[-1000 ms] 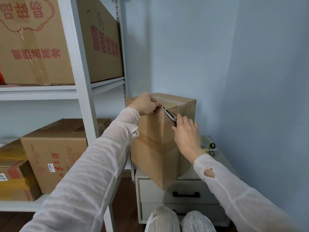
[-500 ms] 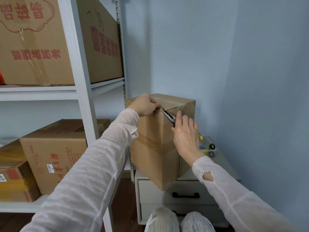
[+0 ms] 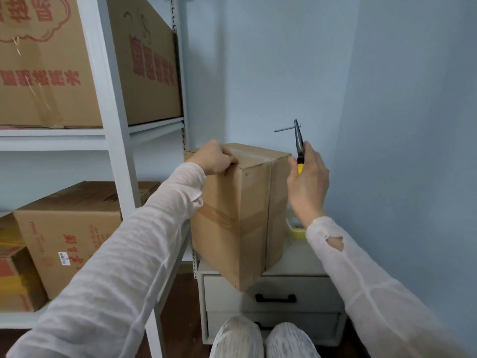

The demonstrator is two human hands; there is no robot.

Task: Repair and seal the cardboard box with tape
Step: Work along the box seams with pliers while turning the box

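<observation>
Yellow-handled pliers (image 3: 298, 146) are gripped in the right hand (image 3: 308, 182), fingers curled round the handles, tip nipping a nail (image 3: 285, 129) that points toward nine o'clock. At eight o'clock from them, the left hand (image 3: 214, 158) holds the top edge of the cardboard box (image 3: 232, 215), which stands on a white cabinet (image 3: 296, 259); a tape roll (image 3: 296, 229) lies at its three o'clock. I'd worry that a slackened squeeze drops the nail, or that the overhanging box tips
</observation>
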